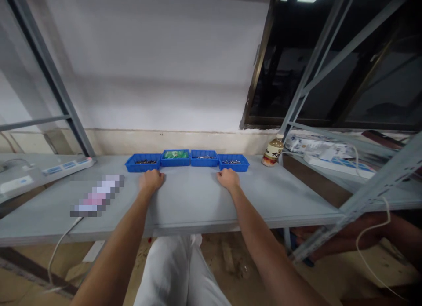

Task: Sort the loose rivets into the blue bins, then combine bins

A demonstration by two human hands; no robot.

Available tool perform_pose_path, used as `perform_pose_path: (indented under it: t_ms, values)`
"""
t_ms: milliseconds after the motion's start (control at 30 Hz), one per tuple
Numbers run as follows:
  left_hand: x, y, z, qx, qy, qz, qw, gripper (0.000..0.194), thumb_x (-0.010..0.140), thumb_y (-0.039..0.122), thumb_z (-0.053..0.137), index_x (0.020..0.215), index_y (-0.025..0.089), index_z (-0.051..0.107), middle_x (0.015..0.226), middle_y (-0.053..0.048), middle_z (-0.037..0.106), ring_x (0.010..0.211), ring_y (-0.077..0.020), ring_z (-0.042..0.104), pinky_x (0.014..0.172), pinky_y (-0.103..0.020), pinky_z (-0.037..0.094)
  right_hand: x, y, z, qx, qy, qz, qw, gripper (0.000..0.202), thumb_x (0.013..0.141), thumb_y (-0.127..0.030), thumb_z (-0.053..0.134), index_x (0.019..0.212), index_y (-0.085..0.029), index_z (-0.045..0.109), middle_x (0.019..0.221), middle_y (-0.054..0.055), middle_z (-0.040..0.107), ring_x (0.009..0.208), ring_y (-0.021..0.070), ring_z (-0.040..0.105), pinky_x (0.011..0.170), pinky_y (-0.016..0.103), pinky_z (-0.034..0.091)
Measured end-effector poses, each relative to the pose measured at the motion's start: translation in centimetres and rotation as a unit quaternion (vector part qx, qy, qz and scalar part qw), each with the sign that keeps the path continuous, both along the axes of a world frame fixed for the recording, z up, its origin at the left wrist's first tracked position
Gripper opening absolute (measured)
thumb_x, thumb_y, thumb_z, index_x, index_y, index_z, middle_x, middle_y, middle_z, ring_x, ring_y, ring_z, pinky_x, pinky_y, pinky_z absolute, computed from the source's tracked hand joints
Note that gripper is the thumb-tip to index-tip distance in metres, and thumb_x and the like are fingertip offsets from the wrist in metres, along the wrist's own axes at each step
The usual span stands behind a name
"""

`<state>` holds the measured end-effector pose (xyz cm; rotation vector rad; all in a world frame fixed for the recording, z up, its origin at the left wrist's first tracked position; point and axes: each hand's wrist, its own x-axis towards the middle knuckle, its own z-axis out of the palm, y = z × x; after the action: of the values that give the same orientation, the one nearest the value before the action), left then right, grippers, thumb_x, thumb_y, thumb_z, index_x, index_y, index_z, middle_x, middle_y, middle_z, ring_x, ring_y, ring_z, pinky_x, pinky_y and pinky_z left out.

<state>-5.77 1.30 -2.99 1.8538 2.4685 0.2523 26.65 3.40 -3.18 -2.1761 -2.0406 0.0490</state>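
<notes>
**Two closed hands rest by four blue trays**

A big pale wall (pixel 158 64) stands at the back. In front of it is a long gray table (pixel 194 200). A dark window (pixel 296 86) is high on the right, and gray metal posts (pixel 372 191) stand at the sides. Past the right post, the bare legs (pixel 359 235) of another person show under the next table.

White pants (pixel 171 271) show below the near edge. The left hand (pixel 151 180) and the right hand (pixel 228 178) rest on the table, well apart. On each hand, the fingers are curled in and close together, like a fist. No thing can be seen in them.

The four blue trays sit side by side in a row near the wall. The left hand is right by the first tray (pixel 142 168), and the right hand is right by the last tray (pixel 234 168). I cannot tell if they touch. The second tray (pixel 175 162) and third tray (pixel 204 163) are in the middle.

A white power strip (pixel 68 166) lies far left. A blurred flat thing (pixel 99 196) with a white cord (pixel 58 249) is nearer. A bottle (pixel 272 152) stands right of the trays.

Smallest are the trays' fillings: a green packet (pixel 176 154) in the second, and little metal bits (pixel 231 162) in the others.
</notes>
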Motion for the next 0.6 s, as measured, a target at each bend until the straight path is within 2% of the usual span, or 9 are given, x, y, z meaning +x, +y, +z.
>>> perform_pose_path:
  t_ms: [200,600]
  values:
    - [-0.2,-0.3,-0.1,-0.002,0.007,0.007,1.000,0.032,0.094,0.033,0.057,0.119,0.014,0.057,0.117,-0.011,0.060,0.101,-0.0235,0.062,0.085,-0.043,0.053,0.2,0.0,0.0,0.005,0.018,-0.005,1.000,0.029,0.094,-0.036,0.055,0.114,-0.016,0.060,0.116,0.009,0.061,0.100,0.0203,0.062,0.086,0.042,0.052]
    - [-0.3,-0.8,0.0,-0.020,0.030,-0.004,0.999,0.032,0.094,0.033,0.057,0.120,0.014,0.056,0.119,-0.011,0.059,0.102,-0.0236,0.061,0.085,-0.044,0.053,1.2,-1.0,0.0,-0.005,0.047,-0.064,0.997,0.029,0.094,-0.036,0.055,0.115,-0.017,0.059,0.117,0.009,0.061,0.101,0.0208,0.061,0.087,0.042,0.052]
